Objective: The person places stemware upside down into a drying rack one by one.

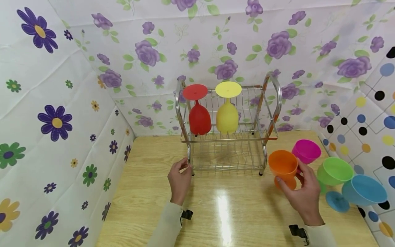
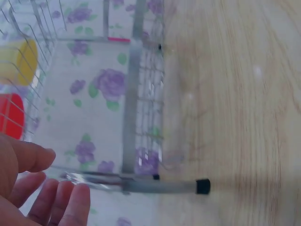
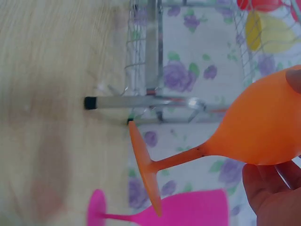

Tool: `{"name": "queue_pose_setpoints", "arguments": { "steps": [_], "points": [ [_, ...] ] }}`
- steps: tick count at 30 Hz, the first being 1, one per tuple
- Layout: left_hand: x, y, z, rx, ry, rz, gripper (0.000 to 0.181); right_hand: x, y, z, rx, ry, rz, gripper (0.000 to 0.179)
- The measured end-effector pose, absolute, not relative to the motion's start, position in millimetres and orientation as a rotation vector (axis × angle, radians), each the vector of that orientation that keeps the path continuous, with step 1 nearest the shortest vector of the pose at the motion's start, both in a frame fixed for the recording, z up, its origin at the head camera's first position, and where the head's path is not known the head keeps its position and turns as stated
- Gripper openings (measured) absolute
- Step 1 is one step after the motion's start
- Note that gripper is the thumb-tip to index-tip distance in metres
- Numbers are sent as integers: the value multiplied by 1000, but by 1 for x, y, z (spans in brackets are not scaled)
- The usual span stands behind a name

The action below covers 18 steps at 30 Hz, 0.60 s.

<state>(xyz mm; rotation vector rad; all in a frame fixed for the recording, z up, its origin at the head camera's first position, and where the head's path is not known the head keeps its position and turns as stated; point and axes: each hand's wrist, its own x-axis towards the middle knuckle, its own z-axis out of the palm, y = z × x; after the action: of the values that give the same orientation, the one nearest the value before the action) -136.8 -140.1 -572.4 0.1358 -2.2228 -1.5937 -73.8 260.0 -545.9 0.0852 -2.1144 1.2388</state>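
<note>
My right hand (image 1: 303,195) grips an orange plastic goblet (image 1: 282,163) by its bowl, thumb on one side and fingers on the other. In the right wrist view the goblet's stem and round foot (image 3: 145,167) hang free of the table. My left hand (image 1: 180,180) is at the front left post of a metal dish rack (image 1: 228,168); in the left wrist view its thumb and loosely bent fingers (image 2: 77,207) stand apart beside that post. A red goblet (image 1: 200,120) and a yellow goblet (image 1: 227,118) stand upside down on the rack's upper tier.
Right of the rack stand a pink goblet (image 1: 306,151), a green goblet (image 1: 334,171) and a blue goblet (image 1: 364,190), bowls upward, close to my right hand. Flowered cloth (image 1: 148,68) hangs behind the wooden table (image 1: 148,206), with patterned cloth at both sides.
</note>
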Motion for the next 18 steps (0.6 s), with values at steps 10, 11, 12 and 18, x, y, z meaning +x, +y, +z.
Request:
{"name": "queue_pose_setpoints", "arguments": {
  "steps": [10,11,12,18],
  "points": [
    [-89,-117,-541,-105,-2250,-1729,33,-69,238,-526,446,-2148,1104,92],
    [-85,-114,-538,-128,-2256,-1735,33,-68,235,-524,466,-2149,1105,89],
    [-81,-111,-534,-157,-2262,-1740,33,-67,231,-522,486,-2148,1103,86],
    [-58,-94,-508,-319,-2327,-1793,41,-59,209,-509,657,-2151,1030,80]
  ]
}}
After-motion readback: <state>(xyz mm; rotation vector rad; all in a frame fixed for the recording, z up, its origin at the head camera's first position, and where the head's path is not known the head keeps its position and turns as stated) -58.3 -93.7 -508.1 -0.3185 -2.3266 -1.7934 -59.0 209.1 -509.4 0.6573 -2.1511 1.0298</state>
